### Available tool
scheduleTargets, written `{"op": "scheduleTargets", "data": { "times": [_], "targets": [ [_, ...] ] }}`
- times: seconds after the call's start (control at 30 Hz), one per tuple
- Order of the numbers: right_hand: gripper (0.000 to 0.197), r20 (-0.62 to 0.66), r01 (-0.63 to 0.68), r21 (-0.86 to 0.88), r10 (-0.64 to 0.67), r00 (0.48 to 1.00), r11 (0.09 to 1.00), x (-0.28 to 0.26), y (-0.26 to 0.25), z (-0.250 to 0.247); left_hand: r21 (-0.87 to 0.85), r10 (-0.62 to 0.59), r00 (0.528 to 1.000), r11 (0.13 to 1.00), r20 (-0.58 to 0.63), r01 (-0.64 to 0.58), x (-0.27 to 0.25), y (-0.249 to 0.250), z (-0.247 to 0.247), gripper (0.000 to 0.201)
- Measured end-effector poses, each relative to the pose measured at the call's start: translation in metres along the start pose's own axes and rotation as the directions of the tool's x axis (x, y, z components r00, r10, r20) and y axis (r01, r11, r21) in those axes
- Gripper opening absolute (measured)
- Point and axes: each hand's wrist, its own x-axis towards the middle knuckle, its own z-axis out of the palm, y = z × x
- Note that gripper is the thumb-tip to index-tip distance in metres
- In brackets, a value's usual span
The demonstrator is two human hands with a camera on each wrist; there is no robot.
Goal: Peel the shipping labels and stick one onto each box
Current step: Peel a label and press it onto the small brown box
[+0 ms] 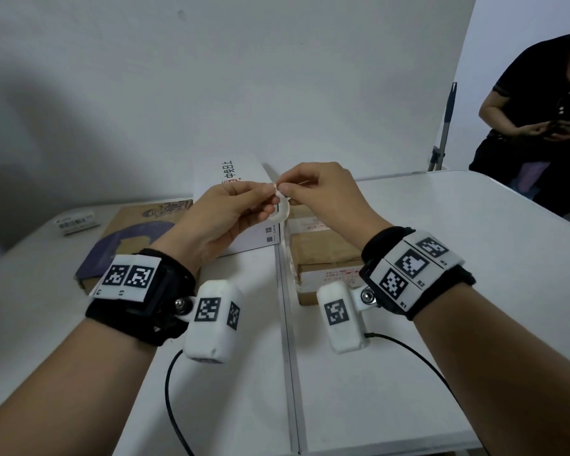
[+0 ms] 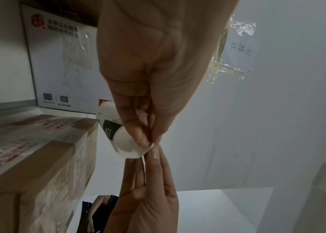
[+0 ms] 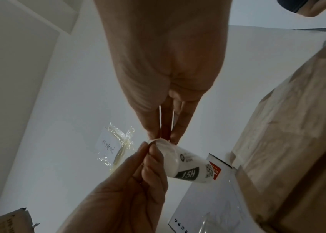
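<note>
A curled white shipping label [image 1: 281, 210] with a black "15H" block hangs in the air between my hands, above the boxes. My left hand [image 1: 272, 192] pinches one corner of it between thumb and fingertips. My right hand [image 1: 285, 189] pinches the same corner from the other side. In the left wrist view the label [image 2: 118, 134] curls below my left hand [image 2: 150, 141], and my right hand [image 2: 154, 152] meets it from below. The right wrist view shows the label [image 3: 186, 167] between my right hand [image 3: 162, 138] and left hand [image 3: 148, 148]. Below lie a white box [image 1: 231, 179], a purple-printed brown box [image 1: 129, 238] and a plain brown box [image 1: 326, 255].
A small white carton [image 1: 76, 220] lies at the table's far left. A person in black [image 1: 540, 110] stands past the table's [image 1: 441, 258] right corner. A taped note [image 2: 238, 47] hangs on the wall. Cables [image 1: 171, 406] trail from my wrists over the near table.
</note>
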Motion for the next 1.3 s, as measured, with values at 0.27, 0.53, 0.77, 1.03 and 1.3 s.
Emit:
{"op": "scheduleTargets", "data": {
  "times": [0.27, 0.53, 0.77, 1.03, 1.3],
  "targets": [
    [0.008, -0.011, -0.021, -0.056, 0.02, 1.0, 0.998, -0.004, 0.002, 0.002, -0.045, -0.008, 1.0, 0.999, -0.003, 0.008, -0.002, -0.004, 0.005, 0.009],
    [0.009, -0.01, -0.032, -0.134, 0.031, 0.999, 0.99, -0.006, 0.0, 0.001, -0.025, 0.016, 0.999, 1.0, -0.038, -0.017, -0.004, -0.004, 0.006, 0.01],
    [0.014, 0.023, -0.023, -0.093, 0.025, 0.999, 0.995, -0.01, -0.008, 0.0, 0.008, 0.059, 0.995, 0.998, -0.082, -0.059, -0.004, -0.006, 0.006, 0.009],
    [0.01, 0.01, -0.057, -0.035, 0.058, 0.998, 0.998, -0.01, -0.005, 0.003, 0.161, 0.146, 0.987, 0.978, -0.067, -0.134, -0.01, -0.005, 0.008, 0.014],
    [0.012, 0.019, -0.099, 0.005, 0.099, 0.995, 0.995, -0.011, -0.004, 0.004, 0.361, 0.216, 0.971, 0.918, -0.099, -0.167, -0.01, -0.002, 0.011, 0.02]
  ]
}}
